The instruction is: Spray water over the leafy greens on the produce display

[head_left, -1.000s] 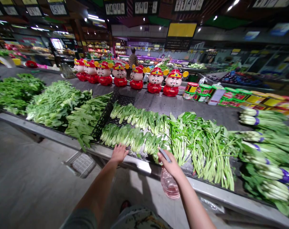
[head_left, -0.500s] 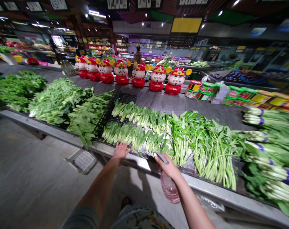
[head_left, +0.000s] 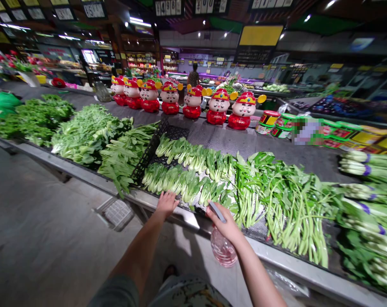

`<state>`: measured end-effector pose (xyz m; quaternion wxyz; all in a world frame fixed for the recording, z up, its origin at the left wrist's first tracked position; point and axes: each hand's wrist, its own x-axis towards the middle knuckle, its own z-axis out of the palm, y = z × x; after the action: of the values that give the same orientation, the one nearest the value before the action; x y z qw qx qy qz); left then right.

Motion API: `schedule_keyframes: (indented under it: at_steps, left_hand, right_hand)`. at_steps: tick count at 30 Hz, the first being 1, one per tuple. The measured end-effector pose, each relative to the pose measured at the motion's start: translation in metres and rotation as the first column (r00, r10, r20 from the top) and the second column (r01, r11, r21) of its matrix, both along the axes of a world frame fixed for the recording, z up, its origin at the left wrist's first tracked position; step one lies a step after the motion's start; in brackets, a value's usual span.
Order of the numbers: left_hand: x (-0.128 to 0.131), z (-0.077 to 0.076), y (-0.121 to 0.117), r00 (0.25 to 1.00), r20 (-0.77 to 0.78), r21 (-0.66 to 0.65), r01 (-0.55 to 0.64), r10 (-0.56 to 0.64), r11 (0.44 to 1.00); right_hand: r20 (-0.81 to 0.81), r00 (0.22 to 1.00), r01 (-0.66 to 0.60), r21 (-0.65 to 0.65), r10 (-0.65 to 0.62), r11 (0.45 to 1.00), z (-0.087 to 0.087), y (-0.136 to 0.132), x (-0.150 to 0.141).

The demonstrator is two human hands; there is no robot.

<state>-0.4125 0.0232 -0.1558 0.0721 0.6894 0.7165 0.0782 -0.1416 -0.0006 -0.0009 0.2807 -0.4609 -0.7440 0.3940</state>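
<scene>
My right hand [head_left: 224, 221] is wrapped around the neck of a spray bottle [head_left: 223, 249] with a grey head and a clear pinkish body. The bottle hangs just in front of the stand's metal edge. My left hand [head_left: 166, 204] lies with fingers stretched out at that edge, by the front row of bok choy [head_left: 171, 179]; whether it touches the leaves I cannot tell. A second row of bok choy [head_left: 193, 155] lies behind the first. Right of them is a pile of long-stemmed leafy greens [head_left: 286, 204].
A black crate [head_left: 148, 149] borders the bok choy on the left, beside more leafy greens [head_left: 81, 132]. Red figurine jars [head_left: 217, 106] and stacked tubs [head_left: 283, 123] line the back. Purple-banded bundles [head_left: 369, 200] lie at right. A person [head_left: 193, 76] stands far off.
The view has swung slightly left, so the stand appears shifted right. My right hand and the spray bottle have moved a little left along the bok choy. My left hand stays at the edge.
</scene>
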Motion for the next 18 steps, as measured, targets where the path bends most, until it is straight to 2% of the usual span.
schedule_keyframes:
  at_steps: [5,11,15,18]
  left_hand:
    - [-0.001,-0.002,0.0,1.0,-0.006,0.01,-0.002,0.002,1.0]
    - [-0.001,-0.005,0.0,1.0,0.012,0.021,-0.009,0.008,1.0]
    - [0.0,-0.007,0.0,1.0,0.028,0.048,-0.012,0.01,0.999]
    - [0.0,-0.008,-0.001,1.0,0.027,0.068,-0.017,0.015,0.998]
  right_hand:
    - [-0.004,1.0,-0.013,0.01,0.013,1.0,-0.006,0.002,-0.011]
    - [0.039,0.999,0.035,-0.006,-0.034,0.999,-0.016,0.008,-0.016]
    - [0.042,0.998,0.05,0.002,-0.05,0.999,-0.013,0.014,-0.017]
    - [0.024,0.997,0.077,0.028,-0.077,0.997,-0.003,0.02,-0.017]
